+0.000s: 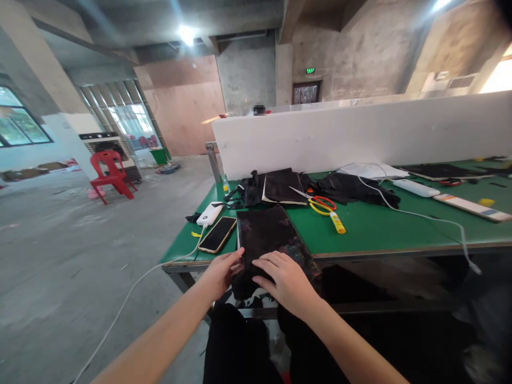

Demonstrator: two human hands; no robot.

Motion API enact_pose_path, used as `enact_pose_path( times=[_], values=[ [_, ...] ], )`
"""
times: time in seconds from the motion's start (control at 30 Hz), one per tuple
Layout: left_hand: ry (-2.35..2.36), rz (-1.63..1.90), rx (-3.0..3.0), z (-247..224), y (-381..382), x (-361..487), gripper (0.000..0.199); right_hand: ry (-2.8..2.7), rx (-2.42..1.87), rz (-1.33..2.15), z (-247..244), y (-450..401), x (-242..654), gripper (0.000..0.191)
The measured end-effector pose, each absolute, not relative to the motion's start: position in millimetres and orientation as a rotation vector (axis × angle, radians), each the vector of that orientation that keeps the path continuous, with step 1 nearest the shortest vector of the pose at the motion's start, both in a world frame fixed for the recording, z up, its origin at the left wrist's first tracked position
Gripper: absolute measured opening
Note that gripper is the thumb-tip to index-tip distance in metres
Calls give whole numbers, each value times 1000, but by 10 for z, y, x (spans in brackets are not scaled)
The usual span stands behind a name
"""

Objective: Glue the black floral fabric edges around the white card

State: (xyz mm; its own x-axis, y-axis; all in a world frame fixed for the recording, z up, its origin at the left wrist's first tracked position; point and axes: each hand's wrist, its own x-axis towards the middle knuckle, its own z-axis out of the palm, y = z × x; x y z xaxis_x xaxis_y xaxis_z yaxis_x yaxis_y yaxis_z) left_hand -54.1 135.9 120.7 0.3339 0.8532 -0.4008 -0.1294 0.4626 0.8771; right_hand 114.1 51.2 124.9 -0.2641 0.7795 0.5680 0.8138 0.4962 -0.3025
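Note:
A dark patterned piece of fabric [269, 234] lies flat on the green table [380, 226], its near end hanging over the front edge. My left hand [222, 273] grips that near end at its left side. My right hand [285, 278] rests palm down on the fabric beside it, fingers spread and pointing left. The overhanging part is partly hidden by both hands.
A phone [217, 234] and a white power bank [209, 214] with a cable lie left of the fabric. Behind are scissors [319, 202], a yellow glue stick [338, 222], black cloth pieces [352, 188] and a white partition [360, 130]. A red chair [111, 174] stands far left.

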Motion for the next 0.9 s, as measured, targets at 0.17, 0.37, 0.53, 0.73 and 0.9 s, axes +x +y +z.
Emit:
enact_pose_path(
  times=[0.17,0.37,0.53,0.73,0.9],
  values=[
    [1068,734,944,1182,1340,-580,33,-2041,-1290,-223,1165,595,1074,24],
    [1072,743,1234,1186,1311,-622,33,-2065,-1286,-361,1111,630,1001,15],
    [1137,813,1405,1180,1300,-634,36,-2047,-1309,-436,1083,654,913,11],
    [1105,959,1512,1127,1298,-648,35,-2025,-1361,-493,1054,700,873,13],
    [1078,925,1837,1098,1322,-739,28,-2014,-1371,-511,1038,734,875,15]
  ],
)
